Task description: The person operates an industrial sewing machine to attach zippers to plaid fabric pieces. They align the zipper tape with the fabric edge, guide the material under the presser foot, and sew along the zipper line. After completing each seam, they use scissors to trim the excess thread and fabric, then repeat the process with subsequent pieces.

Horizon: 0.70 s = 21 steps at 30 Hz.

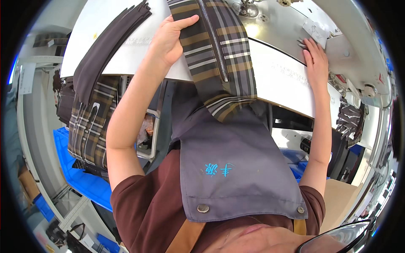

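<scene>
My left hand (171,40) grips the edge of a long plaid fabric piece (232,63) in brown, black and white, with its thumb on top beside a metal zipper (213,42). The piece hangs over the white table edge (274,76) onto my grey apron (236,152). My right hand (316,61) is open, fingers stretched out at the sewing machine's metal bed (276,31), beside a small white paper-like item (315,33). Small grey items at its fingertips are too small to make out.
Dark strips (103,50) lie at the left over hanging plaid pieces (88,130). Below are a blue crate (84,185) and a metal frame. The machine's pale body (358,63) curves along the right, with dark pieces (350,118) beside it and cardboard (339,198) below.
</scene>
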Available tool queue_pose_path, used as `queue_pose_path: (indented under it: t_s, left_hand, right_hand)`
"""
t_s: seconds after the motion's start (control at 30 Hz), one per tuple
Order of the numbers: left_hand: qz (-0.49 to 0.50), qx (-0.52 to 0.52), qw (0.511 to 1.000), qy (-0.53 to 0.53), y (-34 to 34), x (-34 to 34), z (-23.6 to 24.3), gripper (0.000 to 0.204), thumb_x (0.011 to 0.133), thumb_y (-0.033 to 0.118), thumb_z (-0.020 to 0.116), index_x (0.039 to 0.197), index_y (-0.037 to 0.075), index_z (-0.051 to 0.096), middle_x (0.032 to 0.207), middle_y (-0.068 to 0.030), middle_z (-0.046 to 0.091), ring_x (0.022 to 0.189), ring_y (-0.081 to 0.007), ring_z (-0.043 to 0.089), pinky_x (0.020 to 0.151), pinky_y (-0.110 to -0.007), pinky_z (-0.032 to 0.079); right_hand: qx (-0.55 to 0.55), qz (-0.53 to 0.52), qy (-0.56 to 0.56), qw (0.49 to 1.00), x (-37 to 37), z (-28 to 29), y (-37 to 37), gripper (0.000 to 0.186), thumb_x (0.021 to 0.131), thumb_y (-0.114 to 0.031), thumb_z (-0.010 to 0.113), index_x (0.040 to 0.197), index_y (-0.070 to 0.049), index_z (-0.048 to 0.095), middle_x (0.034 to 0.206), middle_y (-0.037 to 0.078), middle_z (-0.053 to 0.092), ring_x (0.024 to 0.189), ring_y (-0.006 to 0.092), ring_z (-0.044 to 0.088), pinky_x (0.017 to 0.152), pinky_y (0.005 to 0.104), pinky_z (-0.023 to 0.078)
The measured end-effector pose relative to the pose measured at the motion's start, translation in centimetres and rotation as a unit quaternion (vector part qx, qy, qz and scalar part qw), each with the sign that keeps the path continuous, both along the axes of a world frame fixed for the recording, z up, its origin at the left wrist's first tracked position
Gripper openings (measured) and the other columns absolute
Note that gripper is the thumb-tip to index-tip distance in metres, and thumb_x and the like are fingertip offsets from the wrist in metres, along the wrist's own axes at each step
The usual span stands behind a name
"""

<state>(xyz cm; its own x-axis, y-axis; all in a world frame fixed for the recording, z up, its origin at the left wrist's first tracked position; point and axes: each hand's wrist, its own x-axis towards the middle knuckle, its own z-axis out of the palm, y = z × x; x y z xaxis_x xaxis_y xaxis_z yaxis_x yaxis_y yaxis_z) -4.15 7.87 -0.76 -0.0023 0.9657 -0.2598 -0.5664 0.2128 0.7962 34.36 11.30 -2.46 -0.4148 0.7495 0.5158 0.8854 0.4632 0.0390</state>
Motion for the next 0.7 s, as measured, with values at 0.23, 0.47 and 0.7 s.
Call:
queue_pose_path:
  t_s: [0.23, 0.47, 0.7]
  left_hand:
    - [0.033, 0.063, 0.996, 0.046, -4.4, -4.7, 1.7, 0.02, 0.086, 0.003, 0.061, 0.106, 0.001, 0.058, 0.101, -0.009, 0.066, 0.088, -0.0181, 0.066, 0.076, -0.032, 0.055]
    - [0.356, -0.03, 0.812, 0.461, -27.6, -18.4, 13.2, 0.035, 0.08, 0.002, 0.066, 0.114, -0.003, 0.058, 0.104, -0.0098, 0.065, 0.092, -0.0174, 0.063, 0.081, -0.029, 0.05]
    - [0.221, -0.429, 0.344, 0.805, -45.6, -29.0, 5.3, 0.043, 0.083, 0.006, 0.056, 0.125, -0.001, 0.052, 0.11, -0.0214, 0.062, 0.103, -0.0362, 0.059, 0.09, -0.04, 0.045]
  right_hand:
    - [-0.057, 0.024, 0.047, 0.997, -1.0, -0.2, 1.4, 0.028, 0.092, -0.018, 0.052, 0.115, -0.006, 0.062, 0.119, 0.013, 0.06, 0.113, 0.03, 0.055, 0.096, 0.0375, 0.041]
    - [-0.107, 0.03, 0.064, 0.992, 1.6, -0.3, 0.6, 0.027, 0.095, -0.013, 0.049, 0.114, -0.002, 0.063, 0.119, 0.013, 0.062, 0.111, 0.0256, 0.057, 0.096, 0.033, 0.041]
    - [-0.113, 0.055, 0.085, 0.988, 1.7, -0.7, 1.1, 0.026, 0.094, -0.013, 0.049, 0.114, -0.003, 0.063, 0.117, 0.012, 0.062, 0.109, 0.0265, 0.057, 0.094, 0.0347, 0.041]
